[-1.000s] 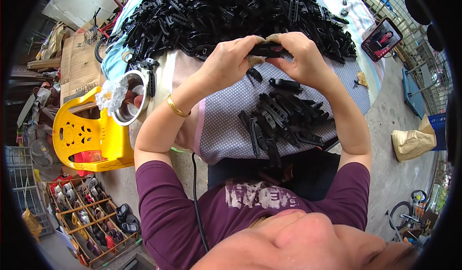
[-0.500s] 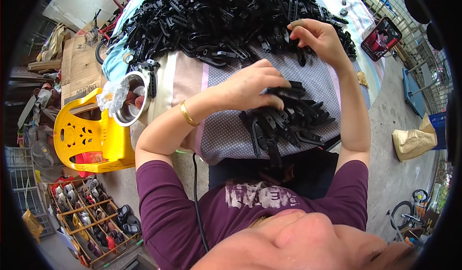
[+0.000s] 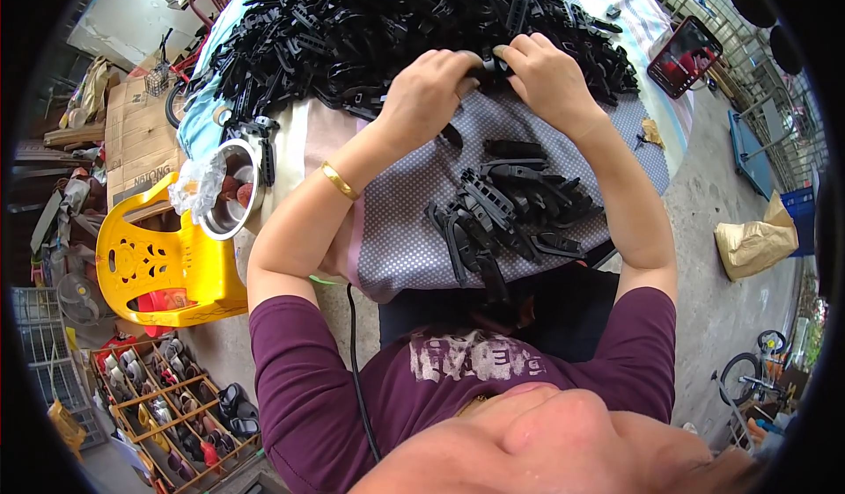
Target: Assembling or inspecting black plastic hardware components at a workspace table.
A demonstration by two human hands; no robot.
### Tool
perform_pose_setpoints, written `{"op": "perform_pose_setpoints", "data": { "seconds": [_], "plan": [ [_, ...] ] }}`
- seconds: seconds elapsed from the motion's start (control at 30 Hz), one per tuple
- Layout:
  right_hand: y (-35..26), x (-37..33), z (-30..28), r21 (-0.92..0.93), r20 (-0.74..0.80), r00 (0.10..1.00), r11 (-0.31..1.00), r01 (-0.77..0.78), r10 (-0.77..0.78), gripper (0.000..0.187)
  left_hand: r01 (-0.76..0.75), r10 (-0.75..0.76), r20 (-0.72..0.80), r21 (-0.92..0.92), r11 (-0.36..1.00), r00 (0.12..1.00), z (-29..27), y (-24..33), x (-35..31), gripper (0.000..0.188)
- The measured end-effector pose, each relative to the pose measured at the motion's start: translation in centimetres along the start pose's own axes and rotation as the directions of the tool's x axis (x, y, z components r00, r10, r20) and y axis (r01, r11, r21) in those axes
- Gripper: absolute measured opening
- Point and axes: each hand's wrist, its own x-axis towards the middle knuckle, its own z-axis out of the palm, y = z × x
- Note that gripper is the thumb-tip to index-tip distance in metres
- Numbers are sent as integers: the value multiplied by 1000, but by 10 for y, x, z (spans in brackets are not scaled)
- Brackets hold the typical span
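Note:
My left hand [image 3: 429, 94], with a gold bangle on its wrist, and my right hand [image 3: 552, 85] meet at the near edge of a big heap of black plastic parts [image 3: 370, 28]. Between my closed fingertips is a small black plastic part [image 3: 493, 65], gripped from both sides; its exact shape is mostly hidden. A smaller pile of long, narrow black parts [image 3: 502, 208], some with slotted sides, lies on the grey dotted cloth [image 3: 396, 230] close to my body. One dark piece [image 3: 451, 134] lies alone below my left hand.
On the left are a metal bowl [image 3: 255, 164] with reddish round fruit and a plastic bag, and a yellow chair [image 3: 207, 270]. A phone [image 3: 687, 57] stands at the table's right side. A shoe rack [image 3: 172, 406] and a brown paper sack [image 3: 755, 241] stand on the floor.
My left hand has moved up from the small pile to the big heap. My right hand has shifted left and slightly down, and both hands now come together on one black part.

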Motion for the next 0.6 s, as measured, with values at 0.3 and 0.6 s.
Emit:
{"op": "perform_pose_setpoints", "data": {
  "seconds": [0.3, 0.6],
  "plan": [
    [-5, 3, -9, 458, -243, 964, 889, 17, 107, 26, 559, -471, 581, -804, -205, 664, -41, 5, -7, 21],
    [-29, 0, -14, 578, -63, 998, 814, 51, -18, 30, 599, -502, 587, -784, -160, 635, -33, 0, -12, 24]
  ]
}}
